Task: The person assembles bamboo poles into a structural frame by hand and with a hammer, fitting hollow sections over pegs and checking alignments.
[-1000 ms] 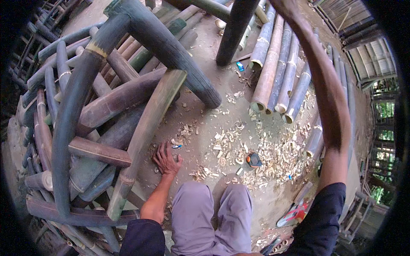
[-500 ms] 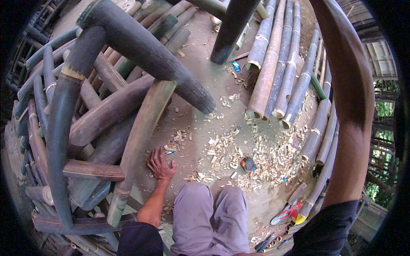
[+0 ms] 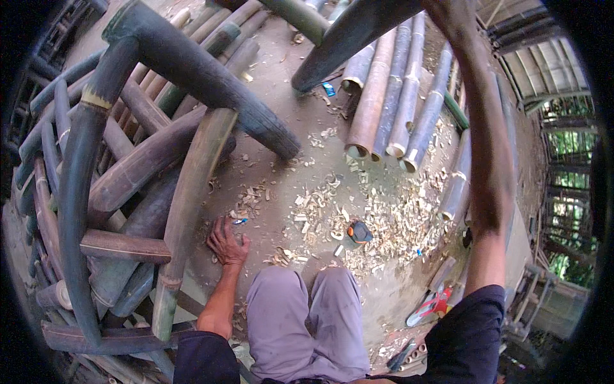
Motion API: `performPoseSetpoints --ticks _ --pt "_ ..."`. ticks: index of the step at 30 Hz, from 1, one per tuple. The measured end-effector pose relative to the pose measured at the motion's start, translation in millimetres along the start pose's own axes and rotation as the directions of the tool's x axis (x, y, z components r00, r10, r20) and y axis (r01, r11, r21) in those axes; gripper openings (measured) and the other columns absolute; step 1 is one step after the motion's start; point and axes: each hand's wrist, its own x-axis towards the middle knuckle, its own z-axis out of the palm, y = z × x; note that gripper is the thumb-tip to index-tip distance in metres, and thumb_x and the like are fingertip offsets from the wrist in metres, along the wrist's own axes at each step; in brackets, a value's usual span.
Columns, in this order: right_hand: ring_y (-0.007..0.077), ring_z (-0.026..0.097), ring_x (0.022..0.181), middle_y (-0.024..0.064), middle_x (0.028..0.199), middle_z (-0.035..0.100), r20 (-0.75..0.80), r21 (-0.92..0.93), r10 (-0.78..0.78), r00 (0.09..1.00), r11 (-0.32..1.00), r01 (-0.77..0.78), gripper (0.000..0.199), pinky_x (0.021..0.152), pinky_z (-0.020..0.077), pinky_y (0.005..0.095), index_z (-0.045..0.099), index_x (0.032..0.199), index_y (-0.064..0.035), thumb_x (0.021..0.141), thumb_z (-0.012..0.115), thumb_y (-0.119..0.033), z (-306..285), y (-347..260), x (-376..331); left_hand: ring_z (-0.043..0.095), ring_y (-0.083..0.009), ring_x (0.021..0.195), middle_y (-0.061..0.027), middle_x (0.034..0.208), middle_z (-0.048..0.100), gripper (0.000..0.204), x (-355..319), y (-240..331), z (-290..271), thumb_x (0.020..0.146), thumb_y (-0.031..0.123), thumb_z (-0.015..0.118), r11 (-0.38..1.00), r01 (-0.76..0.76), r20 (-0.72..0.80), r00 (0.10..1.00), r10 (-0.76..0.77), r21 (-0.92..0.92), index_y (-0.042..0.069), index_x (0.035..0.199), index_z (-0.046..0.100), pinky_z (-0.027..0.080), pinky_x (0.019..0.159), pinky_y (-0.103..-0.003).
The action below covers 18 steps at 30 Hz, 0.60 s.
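My left hand (image 3: 227,242) lies on the dirt floor with its fingers spread, just beside a small blue scrap (image 3: 240,221). Nothing is in it. My right arm reaches far up, and my right hand (image 3: 451,16) is at the top edge, at the upper end of a thick dark bamboo pole (image 3: 355,48). It appears to grip that pole; its fingertips are cut off by the edge. The pole slants, its lower end toward the left. To the left stands a frame of joined bamboo, with a dark crosspiece (image 3: 204,80) and a greenish post (image 3: 192,211).
Long bamboo poles (image 3: 372,96) lie side by side at the far right. Pale shavings (image 3: 396,214) cover the middle floor around a black-and-orange tape measure (image 3: 359,232). More bamboo (image 3: 144,173) is heaped at left. A red-and-grey sandal (image 3: 430,307) lies at lower right.
The dark pole has tilted further over, its upper end swinging right. My right hand has come into view at the top. The whole view has shifted slightly; my left hand stays on the floor.
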Motion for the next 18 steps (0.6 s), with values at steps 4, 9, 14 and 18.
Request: performPoseSetpoints --ticks 4,9,14,18 --pt "0.0339 0.059 0.08 0.0163 0.084 0.063 -0.092 -0.186 0.126 0.988 0.972 -0.142 0.029 0.075 0.0479 0.0425 0.06 0.101 -0.0067 0.076 0.067 -0.02 -39 -45 -51 0.034 -0.0304 0.125 -0.0113 0.137 0.036 0.075 -2 4 -3 0.066 0.032 0.067 1.0 -0.003 -0.022 1.0 0.004 0.024 0.013 0.134 0.039 0.023 0.103 -0.052" --pt "0.0359 0.055 0.097 0.0206 0.102 0.058 -0.078 -0.267 0.137 0.988 0.952 -0.153 0.042 0.083 0.0412 0.0446 0.053 0.114 -0.0135 0.082 0.063 -0.039 -70 -63 -108 0.046 -0.0298 0.113 -0.0123 0.124 0.049 0.06 9 -4 -10 0.068 0.019 0.068 0.981 -0.058 -0.054 0.997 0.048 -0.185 0.008 0.124 0.049 0.033 0.099 -0.046" --pt "0.0377 0.046 0.105 0.0231 0.107 0.051 -0.15 -0.16 0.262 0.953 0.945 -0.285 0.038 0.088 0.0363 0.0455 0.055 0.109 -0.0153 0.077 0.067 -0.03 -103 -50 -170 0.057 -0.0212 0.096 -0.0104 0.104 0.06 0.035 72 76 -151 0.077 0.014 0.064 0.617 -0.322 -0.229 0.947 0.227 -0.718 0.001 0.109 0.058 0.046 0.085 -0.034" --pt "0.0374 0.043 0.107 0.0212 0.11 0.048 -0.107 -0.111 0.332 0.937 0.933 -0.343 0.038 0.089 0.0364 0.0465 0.055 0.11 -0.0158 0.076 0.068 -0.029 -121 -52 -217 0.055 -0.0179 0.099 -0.01 0.107 0.058 0.038 127 161 -323 0.087 0.024 0.058 0.312 -0.509 -0.458 0.86 0.226 -0.802 -0.002 0.114 0.056 0.042 0.09 -0.029"
